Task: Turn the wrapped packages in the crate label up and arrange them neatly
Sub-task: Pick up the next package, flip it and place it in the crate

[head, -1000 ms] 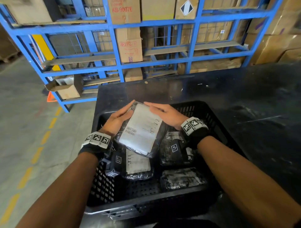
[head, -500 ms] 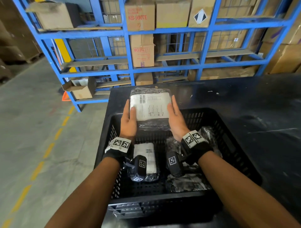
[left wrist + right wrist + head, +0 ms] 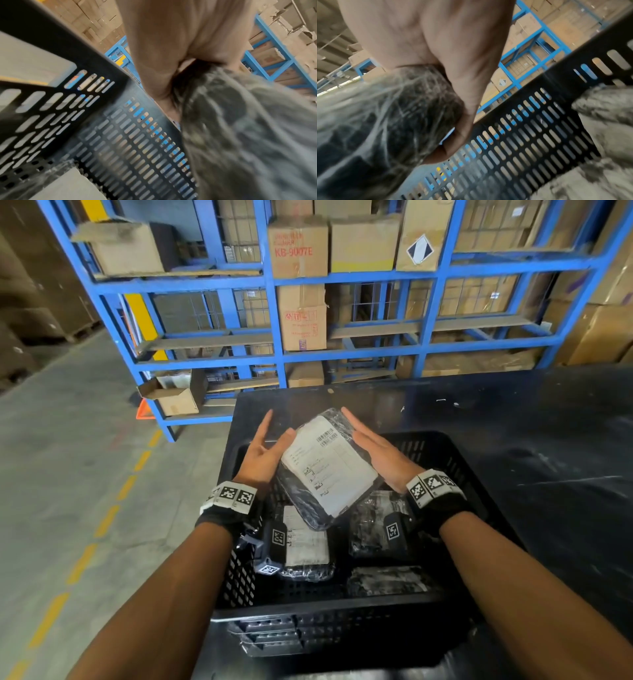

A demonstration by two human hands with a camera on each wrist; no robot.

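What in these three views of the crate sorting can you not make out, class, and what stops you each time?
- Label print on the held package: head view, too small.
- Underside of that package: wrist views, blurred.
- Label side of the two dark packages at the crate's right: head view, no label shows.
- Fingertips of the left hand and right hand: wrist views, hidden by palm and package.
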